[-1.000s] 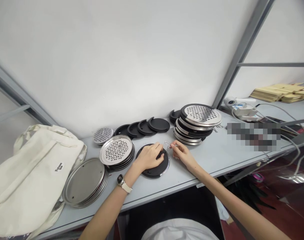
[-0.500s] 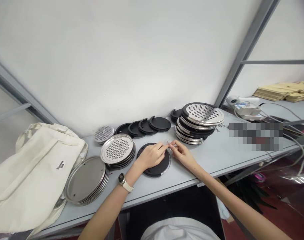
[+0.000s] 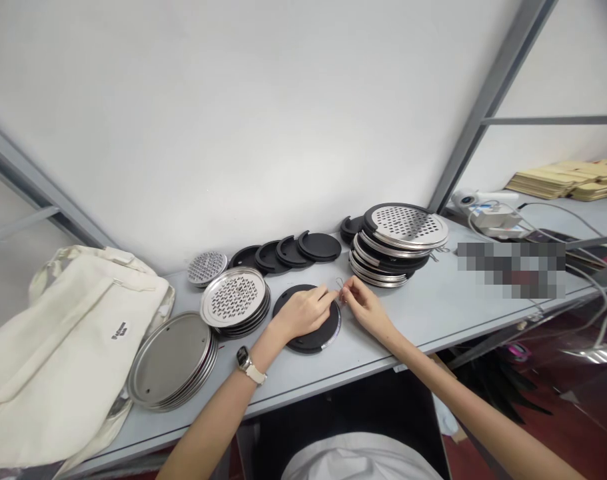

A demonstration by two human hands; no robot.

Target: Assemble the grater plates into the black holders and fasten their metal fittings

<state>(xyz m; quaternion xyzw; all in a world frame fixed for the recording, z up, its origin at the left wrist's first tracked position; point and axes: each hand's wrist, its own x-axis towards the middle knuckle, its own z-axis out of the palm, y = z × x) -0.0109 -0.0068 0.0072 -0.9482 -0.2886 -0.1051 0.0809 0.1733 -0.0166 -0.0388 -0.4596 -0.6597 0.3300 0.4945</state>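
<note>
Here | left hand (image 3: 304, 312) over black disc (image 3: 306, 343), grip unclear | right hand (image 3: 366, 308) angled inward, pinching wire loop (image 3: 340, 283)

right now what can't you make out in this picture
In the head view:
black disc: top partly covered by the left hand
wire loop at the right hand: shape too small
cream bag: cut off by left edge
pixelated patch: masks whatever lies there

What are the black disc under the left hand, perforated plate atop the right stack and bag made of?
Black disc: likely plastic, matte; dull, even black surface.
Perforated plate: metal, probably stainless steel, smooth; bright silver sheen.
Bag: fabric, perhaps canvas, matte; soft folds.
</note>
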